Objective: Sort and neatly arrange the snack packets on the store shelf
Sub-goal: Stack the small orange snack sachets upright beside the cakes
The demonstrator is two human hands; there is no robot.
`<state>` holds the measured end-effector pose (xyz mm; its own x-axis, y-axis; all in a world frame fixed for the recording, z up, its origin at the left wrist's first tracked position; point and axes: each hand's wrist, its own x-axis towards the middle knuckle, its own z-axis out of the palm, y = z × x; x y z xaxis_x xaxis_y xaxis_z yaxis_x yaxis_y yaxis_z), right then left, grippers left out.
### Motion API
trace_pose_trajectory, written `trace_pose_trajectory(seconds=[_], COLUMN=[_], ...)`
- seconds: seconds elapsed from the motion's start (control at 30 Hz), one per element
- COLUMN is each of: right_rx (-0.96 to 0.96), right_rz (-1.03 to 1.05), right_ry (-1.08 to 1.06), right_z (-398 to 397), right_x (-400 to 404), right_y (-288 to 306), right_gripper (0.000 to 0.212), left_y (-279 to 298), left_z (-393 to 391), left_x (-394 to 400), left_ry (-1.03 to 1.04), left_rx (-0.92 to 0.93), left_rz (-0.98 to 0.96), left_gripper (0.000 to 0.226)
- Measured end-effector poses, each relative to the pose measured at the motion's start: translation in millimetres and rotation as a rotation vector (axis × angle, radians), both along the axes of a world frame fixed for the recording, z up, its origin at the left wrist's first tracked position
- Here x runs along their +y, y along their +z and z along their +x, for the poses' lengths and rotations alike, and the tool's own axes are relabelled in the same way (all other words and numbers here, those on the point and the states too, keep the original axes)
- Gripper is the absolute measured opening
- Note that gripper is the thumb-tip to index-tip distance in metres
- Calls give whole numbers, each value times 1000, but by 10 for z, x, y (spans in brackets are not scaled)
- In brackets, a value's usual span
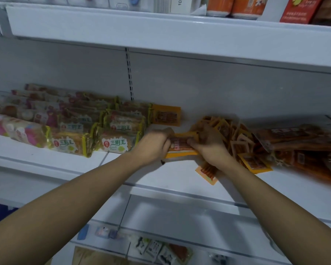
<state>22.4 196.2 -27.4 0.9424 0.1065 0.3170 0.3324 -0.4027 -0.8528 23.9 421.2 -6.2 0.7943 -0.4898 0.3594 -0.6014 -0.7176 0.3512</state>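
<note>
only stuff i can actually read is "三明王" in green on the yellow-edged sandwich packs (pixel 114 145) on the left of the shelf, "10X" on a white box (pixel 180 4) up top, and a big "大" on the orange cans (pixel 254 5) beside it, rest is blur

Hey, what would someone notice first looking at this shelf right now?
Both hands meet mid-shelf, the left hand and right hand gripping one orange snack packet. Right of them sprawls a jumbled heap of orange packets; left sit tidy rows of yellow-edged packets.
</note>
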Motion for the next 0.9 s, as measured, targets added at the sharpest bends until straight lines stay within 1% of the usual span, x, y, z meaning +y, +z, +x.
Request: trace_pose_trajectory(seconds=[0.07,0.13,0.2,0.23,0.3,0.37,0.4,0.47,0.5,0.57,0.63,0.67,0.7,0.77,0.87,0.9], right_rx=[56,106,132,141,140,102,87,90,108,140,169,186,201,207,197,191], right_rz=[161,220,183,136,28,-87,-99,-34,-29,-90,-168,-186,-196,-214,-263,-280], right_ry=[-59,-67,4,55,106,40,-7,-115,-177,-277,-324,-333,-336,-344,-346,-344], right_z=[30,70,108,121,169,269,344,555,661,876,1045,1101,1136,1164,1195,1217], right_x=[8,3,-12,-17,21,72,105,194,244,343,427,465,495,530,546,548], right_y=[35,61,95,117,152,160,161,137,127,93,46,16,-6,-47,-60,-55], right_gripper=[25,28,22,17,15,12,12,11,12,20,30,33,35,36,38,38], left_y=[14,29,45,56,82,85,71,-23,-89,-237,-378,-420,-465,-595,-674,-664], left_z=[-36,-40,6,47,140,201,204,197,173,155,209,249,305,400,483,493], left_x=[4,-4,26,56,121,144,129,67,9,-132,-247,-267,-277,-296,-310,-319], left_ry=[24,53,92,114,151,202,248,370,435,467,411,376,341,281,278,277], left_rx=[87,192,228,228,227,193,139,-15,-37,38,134,134,89,59,105,92], left_rz=[-203,-316,-350,-353,-336,-324,-349,-426,-452,-485,-451,-384,-309,-216,-23,39], left_gripper=[21,21,28,29,29,34,35,32,33,42,45,45,46,48,53,54])
